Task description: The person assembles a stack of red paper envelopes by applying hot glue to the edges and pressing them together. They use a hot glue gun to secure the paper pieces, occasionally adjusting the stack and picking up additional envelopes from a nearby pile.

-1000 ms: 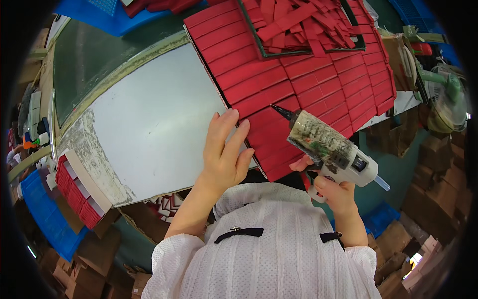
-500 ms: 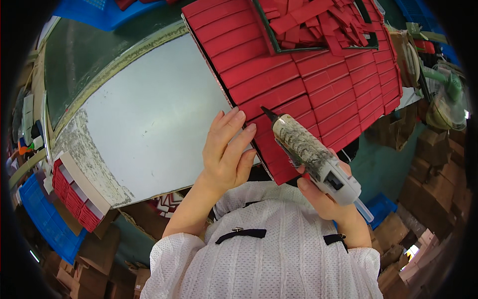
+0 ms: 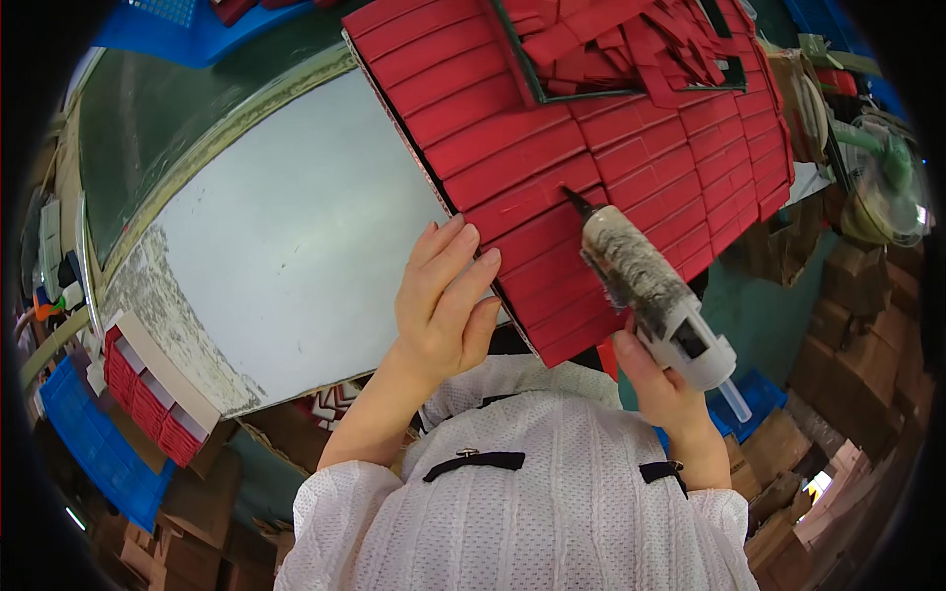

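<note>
My right hand [image 3: 658,384] is closed round a hot glue gun [image 3: 645,276] with a white, scuffed body. Its dark nozzle points away and left over rows of flat red pieces [image 3: 512,167], and a translucent glue stick [image 3: 735,402] pokes out of its rear. Whether the tip touches the red surface I cannot tell. My left hand [image 3: 443,300] lies with fingers stretched out, fingertips at the left edge of the red rows. A faint streak shows on the red piece left of the nozzle.
A dark-rimmed tray [image 3: 537,89] of loose red strips sits on the far red rows. A white board [image 3: 305,236] lies to the left. At lower left stands a carton [image 3: 168,379] of stacked red pieces near a blue crate [image 3: 99,433]. Cardboard boxes [image 3: 838,364] are at right.
The glue gun has moved right and its tip slightly farther away across the red rows. My left hand stays by the edge. The red rows sit slightly farther left in the picture.
</note>
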`<state>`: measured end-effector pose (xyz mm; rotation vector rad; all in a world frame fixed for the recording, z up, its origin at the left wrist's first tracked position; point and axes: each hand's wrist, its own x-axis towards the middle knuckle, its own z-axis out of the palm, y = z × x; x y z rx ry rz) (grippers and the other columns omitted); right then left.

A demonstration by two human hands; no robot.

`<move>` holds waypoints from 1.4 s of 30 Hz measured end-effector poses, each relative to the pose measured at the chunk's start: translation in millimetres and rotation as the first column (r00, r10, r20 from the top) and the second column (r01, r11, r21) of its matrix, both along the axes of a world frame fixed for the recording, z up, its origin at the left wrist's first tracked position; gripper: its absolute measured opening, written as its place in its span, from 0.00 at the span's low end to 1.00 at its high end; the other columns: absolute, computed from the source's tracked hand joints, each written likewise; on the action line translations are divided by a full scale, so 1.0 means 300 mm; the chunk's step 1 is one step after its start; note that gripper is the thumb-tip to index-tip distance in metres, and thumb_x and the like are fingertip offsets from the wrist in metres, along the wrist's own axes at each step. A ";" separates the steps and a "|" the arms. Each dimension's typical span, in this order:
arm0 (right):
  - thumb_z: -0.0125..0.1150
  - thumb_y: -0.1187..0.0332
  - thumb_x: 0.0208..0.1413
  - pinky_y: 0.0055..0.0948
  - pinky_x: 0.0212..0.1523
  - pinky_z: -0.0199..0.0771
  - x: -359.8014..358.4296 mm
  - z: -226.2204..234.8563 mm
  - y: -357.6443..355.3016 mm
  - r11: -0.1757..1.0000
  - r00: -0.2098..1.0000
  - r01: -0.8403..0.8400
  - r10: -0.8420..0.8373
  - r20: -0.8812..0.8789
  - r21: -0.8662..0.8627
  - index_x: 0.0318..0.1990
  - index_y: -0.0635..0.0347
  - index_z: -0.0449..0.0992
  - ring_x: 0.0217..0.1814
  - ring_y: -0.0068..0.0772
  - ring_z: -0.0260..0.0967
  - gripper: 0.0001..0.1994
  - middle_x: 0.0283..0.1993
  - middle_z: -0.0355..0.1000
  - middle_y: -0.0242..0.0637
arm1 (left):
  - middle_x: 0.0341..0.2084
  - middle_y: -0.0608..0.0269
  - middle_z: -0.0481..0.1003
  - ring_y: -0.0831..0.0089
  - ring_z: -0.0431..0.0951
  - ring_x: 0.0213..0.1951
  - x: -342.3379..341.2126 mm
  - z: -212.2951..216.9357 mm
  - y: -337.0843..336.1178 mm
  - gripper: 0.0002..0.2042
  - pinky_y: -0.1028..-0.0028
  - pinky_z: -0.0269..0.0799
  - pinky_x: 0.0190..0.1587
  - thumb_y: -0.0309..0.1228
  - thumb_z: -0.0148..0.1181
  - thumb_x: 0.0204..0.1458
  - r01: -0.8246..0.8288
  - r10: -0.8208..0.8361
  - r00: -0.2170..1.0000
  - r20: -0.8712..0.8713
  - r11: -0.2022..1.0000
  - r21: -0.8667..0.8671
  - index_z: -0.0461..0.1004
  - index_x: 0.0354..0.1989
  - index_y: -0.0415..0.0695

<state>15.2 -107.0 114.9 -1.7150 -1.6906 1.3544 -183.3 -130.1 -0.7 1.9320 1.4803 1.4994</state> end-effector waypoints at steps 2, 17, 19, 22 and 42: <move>0.62 0.73 0.41 0.29 0.29 0.67 -0.012 0.006 0.004 0.979 0.984 -0.171 0.165 0.063 0.108 0.33 0.64 0.70 0.27 0.35 0.68 0.11 0.27 0.67 0.38 | 0.47 0.45 0.68 0.49 0.70 0.49 0.005 0.002 0.001 0.14 0.56 0.61 0.55 0.30 0.54 0.49 0.006 -0.006 1.000 0.007 1.000 -0.009 0.72 0.44 0.37; 0.61 0.75 0.41 0.25 0.27 0.64 -0.014 -0.009 0.004 0.988 0.991 -0.116 0.122 -0.054 0.101 0.31 0.64 0.68 0.24 0.27 0.64 0.10 0.26 0.66 0.35 | 0.51 0.44 0.65 0.50 0.64 0.55 -0.008 0.004 -0.006 0.16 0.57 0.59 0.58 0.19 0.47 0.46 0.058 -0.058 0.998 -0.002 0.998 -0.025 0.69 0.45 0.34; 0.61 0.75 0.41 0.25 0.27 0.64 -0.002 -0.011 -0.010 0.999 0.998 0.004 -0.002 -0.065 0.036 0.31 0.64 0.68 0.24 0.26 0.63 0.09 0.25 0.65 0.34 | 0.51 0.44 0.65 0.50 0.64 0.55 -0.009 0.002 -0.006 0.16 0.57 0.59 0.58 0.19 0.48 0.46 0.061 -0.061 0.998 0.000 0.998 -0.019 0.69 0.45 0.34; 0.61 0.75 0.43 0.23 0.27 0.63 0.000 0.003 -0.004 0.999 0.991 0.021 -0.025 -0.128 -0.033 0.32 0.63 0.68 0.25 0.25 0.63 0.09 0.25 0.65 0.33 | 0.48 0.44 0.68 0.49 0.69 0.50 0.002 0.004 -0.002 0.14 0.56 0.60 0.55 0.29 0.54 0.50 0.012 -0.012 1.000 0.022 1.000 -0.010 0.71 0.44 0.36; 0.59 0.71 0.34 0.36 0.27 0.63 0.052 -0.040 -0.046 0.867 0.906 -0.391 0.302 0.297 0.310 0.30 0.63 0.72 0.26 0.46 0.62 0.11 0.28 0.65 0.43 | 0.51 0.40 0.64 0.51 0.65 0.55 -0.003 -0.004 -0.016 0.15 0.61 0.59 0.58 0.22 0.48 0.50 0.034 -0.034 0.999 -0.012 0.999 -0.024 0.67 0.47 0.33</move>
